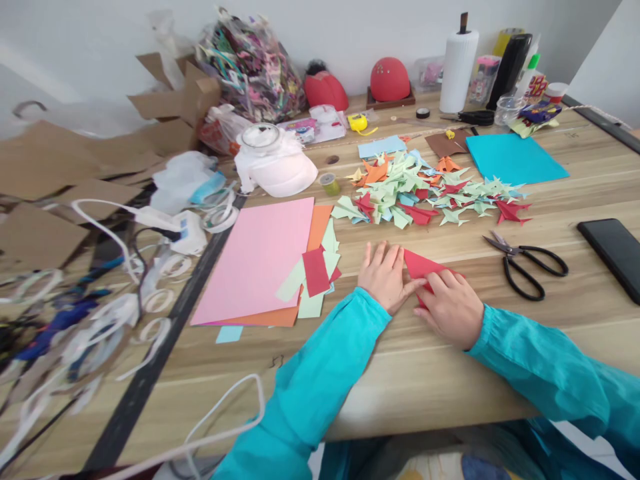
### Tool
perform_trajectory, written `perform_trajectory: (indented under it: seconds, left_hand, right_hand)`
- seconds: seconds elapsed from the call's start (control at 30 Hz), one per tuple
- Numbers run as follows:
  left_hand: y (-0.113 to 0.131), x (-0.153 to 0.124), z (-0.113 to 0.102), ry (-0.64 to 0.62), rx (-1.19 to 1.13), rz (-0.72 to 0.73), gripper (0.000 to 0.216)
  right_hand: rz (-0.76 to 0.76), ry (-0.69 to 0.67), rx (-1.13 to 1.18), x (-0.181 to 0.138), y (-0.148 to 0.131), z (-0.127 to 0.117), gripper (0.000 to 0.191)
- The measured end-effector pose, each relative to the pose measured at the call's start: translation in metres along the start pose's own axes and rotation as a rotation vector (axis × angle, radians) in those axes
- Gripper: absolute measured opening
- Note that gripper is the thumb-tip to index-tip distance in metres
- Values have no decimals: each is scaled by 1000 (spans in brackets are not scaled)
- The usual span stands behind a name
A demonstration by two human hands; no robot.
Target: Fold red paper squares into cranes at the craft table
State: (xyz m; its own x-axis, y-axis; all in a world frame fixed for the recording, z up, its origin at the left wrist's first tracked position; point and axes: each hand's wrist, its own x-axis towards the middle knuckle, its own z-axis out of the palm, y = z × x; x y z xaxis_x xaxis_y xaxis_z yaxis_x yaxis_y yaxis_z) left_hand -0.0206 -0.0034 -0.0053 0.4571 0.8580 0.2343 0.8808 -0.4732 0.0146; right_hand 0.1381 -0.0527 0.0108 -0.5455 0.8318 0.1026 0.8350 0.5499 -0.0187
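Paper (421,264) (a red piece) lies flat on the table (410,373), right in front of the person. The left hand (386,275) is open and flat, fingers spread a little, and it presses down on the left edge of the paper. The right hand (451,308) sits on the lower right part of the paper with its fingers bent. I cannot tell if it pinches the paper or only pushes on it. Both arms wear blue-green sleeves (320,373).

Black scissors (525,265) lie just right of the hands, and a dark phone (613,253) lies farther right. Behind the hands sits a heap of small folded shapes (425,190) — green, red and orange. To the left, a pink sheet (260,257) lies on an orange sheet (319,225), with scraps (316,272) on top. A blue sheet (513,158) lies at the back right.
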Motion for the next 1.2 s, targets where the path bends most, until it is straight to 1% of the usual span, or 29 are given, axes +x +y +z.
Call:
perform_trajectory:
  seconds: [0.07, 0.17, 0.27, 0.3, 0.43, 0.53, 0.6, 0.77, 0.87, 0.97, 1.2]
  left_hand:
    - [-4, 2, 1, 22, -21, 7, 61]
    - [-12, 5, 2, 54, -52, -10, 51]
    - [-21, 8, 4, 91, -72, -62, 37]
    - [-23, 8, 6, 94, -84, -58, 35]
    - [-29, 10, 10, 38, -129, 2, 41]
    - [-29, 12, 12, 9, -179, -18, 41]
    - [-29, 13, 13, 9, -217, -38, 41]
    - [-29, 14, 14, 0, -250, -58, 38]
    - [-29, 13, 14, -13, -238, -54, 37]
    - [-27, 13, 13, -4, -214, -55, 38]
    - [-26, 12, 8, 1, -176, -58, 36]
  right_hand:
    - [2, -5, -1, 0, 0, -1, 42]
    - [3, -7, 0, 1, 0, -3, 48]
    - [4, -17, 6, 1, 2, -3, 47]
    - [3, -18, 8, 1, 3, -3, 46]
    - [-15, -18, 13, 1, 7, -3, 44]
    - [-39, -47, 4, 7, 11, -7, 45]
    - [-31, -79, -20, 16, 11, -9, 49]
    - [111, -168, -80, 50, 5, -8, 52]
    - [167, -163, -106, 61, 0, -4, 50]
    - [157, -147, -142, 63, -2, -2, 49]
    - [99, -130, -172, 54, -3, 2, 50]
